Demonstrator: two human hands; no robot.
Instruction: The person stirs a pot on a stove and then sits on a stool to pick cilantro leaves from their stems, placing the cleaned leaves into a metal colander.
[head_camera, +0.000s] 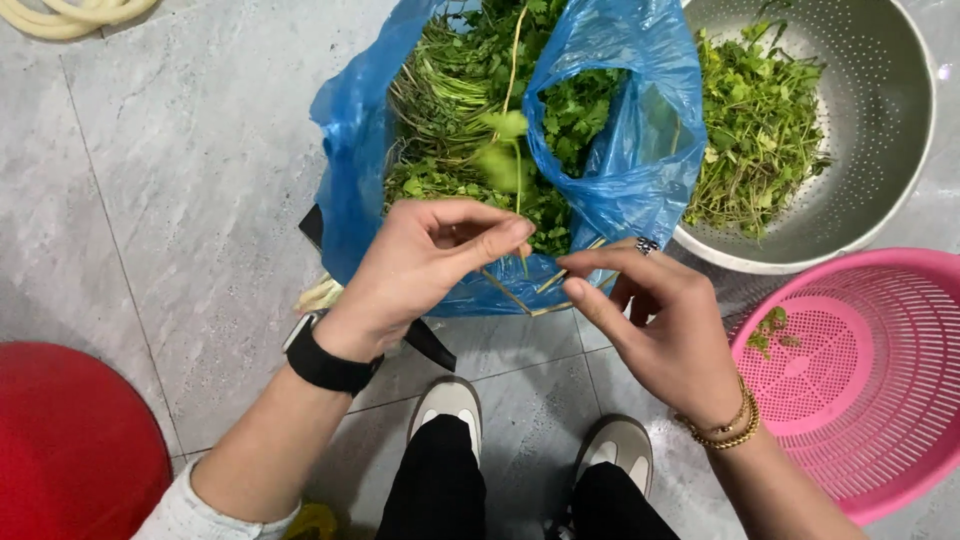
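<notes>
At the far left a red round object is sitting on the grey tiled floor, and a coil of pale hose is lying at the top corner; the work in hand looks like sorting a herb sprig, one stem being picked over between both hands above the blue plastic bag of greens. The left hand, with a black band at the wrist, is reaching in from the lower left, palm turned inward, its thumb and forefinger pinched together on the lower stem; the sprig is standing upright from that pinch, its leaves blurred in front of the bag's mouth. The right hand, ringed and braceleted, is coming in opposite, forefinger and thumb extended and nearly closed by the stem's base; whether they are gripping it I cannot tell. The next move, I judge, is calling for a fine pinch and a steady hold. Further right, a metal colander is holding loose greens; a pink plastic basket is holding a few scraps.
</notes>
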